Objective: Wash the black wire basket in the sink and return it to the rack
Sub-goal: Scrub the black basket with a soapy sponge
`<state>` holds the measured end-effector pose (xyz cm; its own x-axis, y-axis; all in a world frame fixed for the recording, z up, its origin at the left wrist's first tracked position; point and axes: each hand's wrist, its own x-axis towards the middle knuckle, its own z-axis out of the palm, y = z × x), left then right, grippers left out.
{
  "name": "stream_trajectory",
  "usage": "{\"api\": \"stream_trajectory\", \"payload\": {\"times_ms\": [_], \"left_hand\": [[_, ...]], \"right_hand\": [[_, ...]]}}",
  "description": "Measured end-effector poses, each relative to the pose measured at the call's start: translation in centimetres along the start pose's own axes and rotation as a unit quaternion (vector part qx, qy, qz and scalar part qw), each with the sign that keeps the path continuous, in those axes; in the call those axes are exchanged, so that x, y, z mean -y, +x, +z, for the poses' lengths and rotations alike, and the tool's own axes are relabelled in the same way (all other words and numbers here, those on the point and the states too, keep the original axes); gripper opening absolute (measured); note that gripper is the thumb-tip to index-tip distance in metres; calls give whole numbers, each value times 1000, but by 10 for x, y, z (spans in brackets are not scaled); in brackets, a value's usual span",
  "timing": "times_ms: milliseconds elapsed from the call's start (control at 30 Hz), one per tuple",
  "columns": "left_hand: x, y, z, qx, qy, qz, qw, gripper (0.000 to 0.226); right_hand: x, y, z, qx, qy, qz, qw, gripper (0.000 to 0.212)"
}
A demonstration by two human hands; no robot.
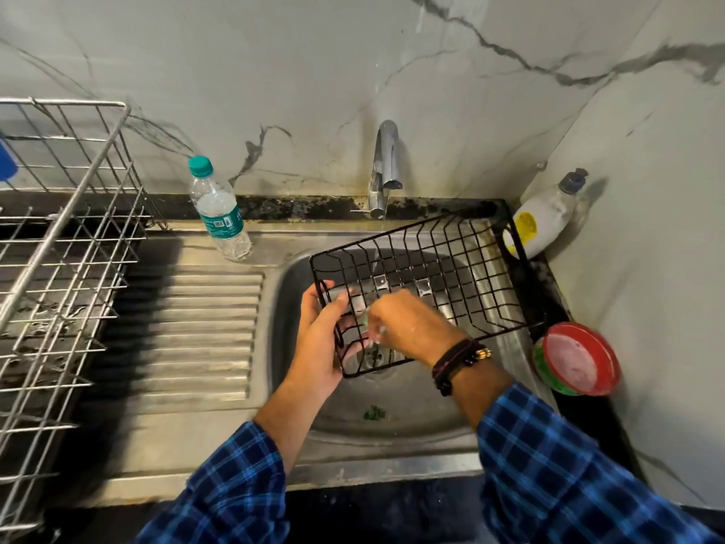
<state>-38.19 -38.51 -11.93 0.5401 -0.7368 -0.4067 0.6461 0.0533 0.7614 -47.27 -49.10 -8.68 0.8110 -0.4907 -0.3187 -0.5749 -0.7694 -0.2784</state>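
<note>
The black wire basket [451,268] hangs tilted over the steel sink [412,422], under the tap [386,166]. A thin stream of water falls from the tap onto it. My left hand [321,343] grips the basket's near left corner. My right hand [412,327] is inside the basket, fingers closed on a small greenish scrubber [372,331] pressed against the wires; most of the scrubber is hidden. The silver wire rack [59,249] stands at the left on the counter.
A plastic water bottle [217,210] stands behind the ribbed drainboard [188,331]. A white dish-soap bottle [545,221] leans in the right corner. A red round tub [576,359] sits on the right counter. Green scraps [374,413] lie in the sink.
</note>
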Motion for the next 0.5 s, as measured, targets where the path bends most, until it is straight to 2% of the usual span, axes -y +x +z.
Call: {"api": "stream_trajectory", "payload": {"times_ms": [100,167,267,333,500], "left_hand": [[-3,-1,3,-4,2,-1,1000,18],[-6,0,3,1,0,-6,1000,16],[-9,0,3,6,16,-3,1000,13],[-9,-3,4,4,22,5,1000,16],[-14,-3,2,-6,26,24,999,19]], "right_hand": [[-2,-1,-14,-67,17,11,998,30],[4,3,-20,-114,23,-14,993,35],[16,4,-15,-98,-8,-64,993,21],[19,3,-12,-89,-40,-74,993,22],[-3,-1,-31,-62,-83,-34,994,16]]}}
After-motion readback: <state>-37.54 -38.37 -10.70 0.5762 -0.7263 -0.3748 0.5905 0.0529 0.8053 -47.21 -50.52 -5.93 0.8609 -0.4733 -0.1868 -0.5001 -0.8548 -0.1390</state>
